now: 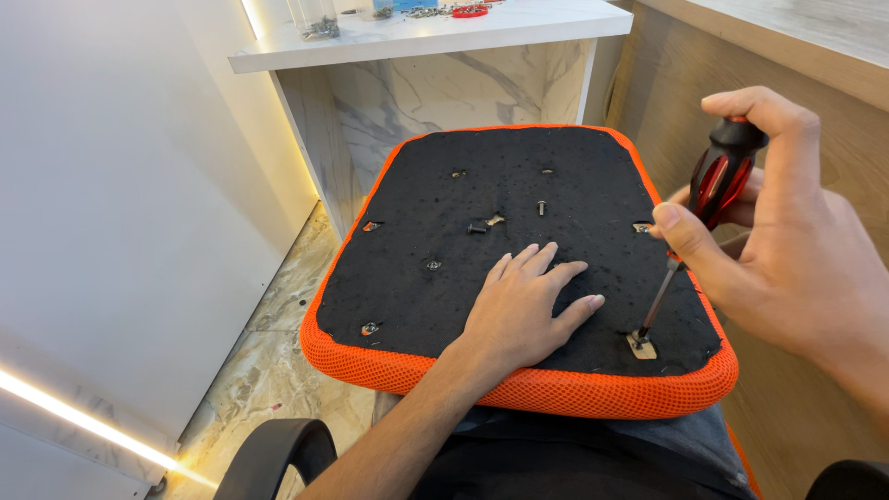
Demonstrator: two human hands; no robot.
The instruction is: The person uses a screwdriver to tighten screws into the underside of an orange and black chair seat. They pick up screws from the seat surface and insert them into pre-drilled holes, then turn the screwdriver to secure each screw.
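An upturned chair seat (pixel 417 199), black felt underneath with an orange mesh rim, rests on my lap. My left hand (pixel 528 301) lies flat on the felt with fingers spread, holding nothing. My right hand (pixel 787 231) grips a red and black screwdriver (pixel 718 181). Its tip stands in a metal fitting (pixel 641 344) at the seat's near right corner. Loose screws (pixel 541 206) lie near the middle of the felt, and further metal fittings (pixel 370 328) show at the other mounting holes.
A marble-look white desk (pixel 435 37) stands behind the seat with small hardware and a red item on top. A wooden panel (pixel 667 83) rises at right. A black armrest (pixel 273 454) curves at the bottom left over the marble floor (pixel 269 370).
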